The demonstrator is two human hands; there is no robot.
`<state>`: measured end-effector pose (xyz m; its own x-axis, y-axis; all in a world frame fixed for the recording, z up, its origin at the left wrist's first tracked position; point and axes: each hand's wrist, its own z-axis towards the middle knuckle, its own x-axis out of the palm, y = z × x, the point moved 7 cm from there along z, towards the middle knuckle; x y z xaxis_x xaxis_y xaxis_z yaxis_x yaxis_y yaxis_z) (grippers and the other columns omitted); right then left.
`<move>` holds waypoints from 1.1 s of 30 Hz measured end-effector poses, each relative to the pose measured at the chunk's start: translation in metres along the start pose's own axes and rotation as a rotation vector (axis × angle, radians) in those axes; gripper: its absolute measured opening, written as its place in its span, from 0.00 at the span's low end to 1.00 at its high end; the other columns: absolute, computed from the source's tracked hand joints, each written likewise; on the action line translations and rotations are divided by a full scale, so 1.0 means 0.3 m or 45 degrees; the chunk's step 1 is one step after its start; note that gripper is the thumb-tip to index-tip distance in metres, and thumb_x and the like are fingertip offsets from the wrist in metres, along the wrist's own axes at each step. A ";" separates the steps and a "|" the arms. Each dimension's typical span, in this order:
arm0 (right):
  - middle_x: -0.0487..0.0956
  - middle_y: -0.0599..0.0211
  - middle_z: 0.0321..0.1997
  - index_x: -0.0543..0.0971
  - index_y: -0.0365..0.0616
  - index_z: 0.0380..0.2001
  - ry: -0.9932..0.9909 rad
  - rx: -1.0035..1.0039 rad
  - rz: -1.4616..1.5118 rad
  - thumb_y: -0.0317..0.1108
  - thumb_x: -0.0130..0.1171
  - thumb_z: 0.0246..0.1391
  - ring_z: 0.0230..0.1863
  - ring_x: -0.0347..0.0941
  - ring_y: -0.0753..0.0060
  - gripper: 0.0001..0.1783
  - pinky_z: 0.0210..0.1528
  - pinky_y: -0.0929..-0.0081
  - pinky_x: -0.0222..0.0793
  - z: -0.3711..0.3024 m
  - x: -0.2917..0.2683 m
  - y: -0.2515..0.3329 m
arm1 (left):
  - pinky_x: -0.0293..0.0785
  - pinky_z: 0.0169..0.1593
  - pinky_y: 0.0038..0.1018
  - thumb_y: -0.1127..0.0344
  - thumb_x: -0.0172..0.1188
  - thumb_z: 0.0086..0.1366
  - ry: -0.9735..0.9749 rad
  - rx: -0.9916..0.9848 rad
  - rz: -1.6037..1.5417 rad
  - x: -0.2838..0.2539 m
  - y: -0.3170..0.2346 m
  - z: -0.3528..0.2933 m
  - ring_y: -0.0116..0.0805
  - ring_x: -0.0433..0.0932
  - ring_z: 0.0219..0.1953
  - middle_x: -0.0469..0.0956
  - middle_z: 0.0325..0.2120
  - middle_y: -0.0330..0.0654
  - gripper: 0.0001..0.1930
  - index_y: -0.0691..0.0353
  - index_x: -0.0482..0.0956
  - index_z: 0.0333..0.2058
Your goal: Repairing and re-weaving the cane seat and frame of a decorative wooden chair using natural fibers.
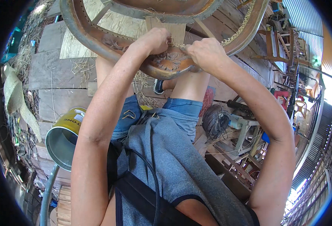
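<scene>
A curved wooden chair frame (90, 44) rests across my knees, with a carved flower (169, 62) at its near edge. Small holes run along its left inner rim. Pale woven cane (238, 34) lines the right inner rim. My left hand (157, 40) is closed at the near inner rim, its fingertips curled and partly hidden, beside a short pale cane strand (178, 45). Just right of the flower, my right hand (206, 54) is also closed, thumb and finger pinched at the strand's other side. What lies inside its pinch is hidden.
A yellow metal can (68, 122) stands left of my leg. A pale woven strip (17, 94) lies farther left. Loose cane scraps (84, 71) litter the plank floor. At right are a dark coil of strands (215, 122), a small bench (244, 128) and wooden chair frames (281, 47).
</scene>
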<state>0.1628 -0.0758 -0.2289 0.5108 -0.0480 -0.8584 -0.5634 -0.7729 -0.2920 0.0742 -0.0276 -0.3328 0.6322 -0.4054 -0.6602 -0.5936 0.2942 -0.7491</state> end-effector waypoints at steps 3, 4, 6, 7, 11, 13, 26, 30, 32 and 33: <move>0.81 0.57 0.24 0.81 0.45 0.21 -0.228 0.017 -0.179 0.35 0.55 0.47 0.28 0.81 0.59 0.09 0.30 0.63 0.76 -0.032 0.062 0.038 | 0.74 0.47 0.43 0.72 0.50 0.57 -0.023 -0.022 -0.043 -0.002 -0.003 0.011 0.55 0.79 0.42 0.80 0.34 0.58 0.12 0.64 0.81 0.35; 0.81 0.57 0.24 0.81 0.45 0.21 -0.230 0.022 -0.187 0.35 0.55 0.47 0.28 0.81 0.59 0.09 0.30 0.63 0.76 -0.034 0.071 0.030 | 0.74 0.46 0.43 0.72 0.50 0.56 -0.045 -0.019 -0.079 -0.006 -0.009 0.022 0.55 0.79 0.42 0.80 0.34 0.58 0.12 0.65 0.81 0.35; 0.81 0.53 0.25 0.81 0.43 0.22 -0.240 0.172 0.067 0.35 0.55 0.49 0.28 0.81 0.55 0.10 0.31 0.60 0.77 -0.054 0.059 -0.009 | 0.74 0.47 0.42 0.73 0.50 0.55 -0.026 -0.021 -0.093 0.002 -0.023 0.037 0.55 0.79 0.42 0.80 0.34 0.58 0.12 0.65 0.81 0.34; 0.82 0.51 0.26 0.81 0.41 0.23 -0.114 0.324 0.256 0.36 0.55 0.50 0.29 0.81 0.52 0.11 0.32 0.58 0.77 -0.053 0.089 -0.028 | 0.74 0.47 0.42 0.73 0.50 0.54 -0.010 -0.042 -0.098 -0.002 -0.020 0.042 0.55 0.79 0.42 0.80 0.34 0.59 0.12 0.66 0.81 0.34; 0.80 0.40 0.38 0.82 0.37 0.33 0.082 0.751 0.911 0.42 0.54 0.56 0.43 0.79 0.43 0.18 0.46 0.49 0.73 -0.042 0.233 -0.070 | 0.74 0.48 0.43 0.70 0.55 0.51 -0.157 -0.043 -0.084 -0.010 0.029 0.016 0.58 0.78 0.41 0.80 0.33 0.59 0.12 0.65 0.82 0.33; 0.82 0.46 0.34 0.83 0.38 0.31 0.030 0.765 0.881 0.39 0.55 0.53 0.39 0.80 0.46 0.15 0.42 0.52 0.75 -0.047 0.240 -0.071 | 0.74 0.48 0.43 0.70 0.55 0.51 -0.125 -0.043 -0.118 -0.001 0.015 0.012 0.58 0.78 0.41 0.79 0.33 0.60 0.12 0.66 0.82 0.33; 0.81 0.48 0.28 0.82 0.41 0.26 0.046 0.669 0.775 0.41 0.53 0.59 0.31 0.82 0.62 0.16 0.28 0.63 0.75 0.015 0.185 -0.066 | 0.75 0.50 0.41 0.66 0.59 0.50 -0.140 -0.148 0.021 -0.028 -0.049 -0.019 0.57 0.79 0.43 0.79 0.33 0.63 0.14 0.68 0.82 0.34; 0.80 0.55 0.23 0.80 0.41 0.29 -0.055 0.179 0.098 0.43 0.51 0.61 0.24 0.80 0.64 0.17 0.23 0.63 0.72 0.067 0.184 -0.011 | 0.75 0.49 0.42 0.64 0.61 0.49 -0.023 -0.182 0.008 -0.003 -0.023 -0.003 0.57 0.79 0.43 0.79 0.34 0.63 0.15 0.69 0.82 0.34; 0.77 0.61 0.20 0.78 0.42 0.29 0.198 0.594 0.960 0.44 0.51 0.62 0.19 0.74 0.68 0.17 0.18 0.66 0.66 0.079 0.276 -0.096 | 0.75 0.49 0.42 0.64 0.61 0.49 -0.003 -0.210 0.007 0.000 -0.028 -0.007 0.57 0.79 0.43 0.79 0.34 0.63 0.15 0.69 0.82 0.34; 0.74 0.68 0.17 0.76 0.42 0.29 0.484 1.009 1.814 0.45 0.51 0.62 0.14 0.67 0.73 0.17 0.14 0.69 0.60 0.040 0.356 -0.084 | 0.75 0.49 0.42 0.64 0.61 0.48 0.019 -0.223 0.002 -0.001 -0.032 -0.015 0.57 0.79 0.43 0.79 0.33 0.63 0.15 0.69 0.81 0.33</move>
<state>0.2235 -0.0539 -0.3183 -0.6121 -0.6147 -0.4975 -0.7900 0.5037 0.3496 0.0774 -0.0341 -0.3251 0.6247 -0.4184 -0.6593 -0.6730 0.1397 -0.7263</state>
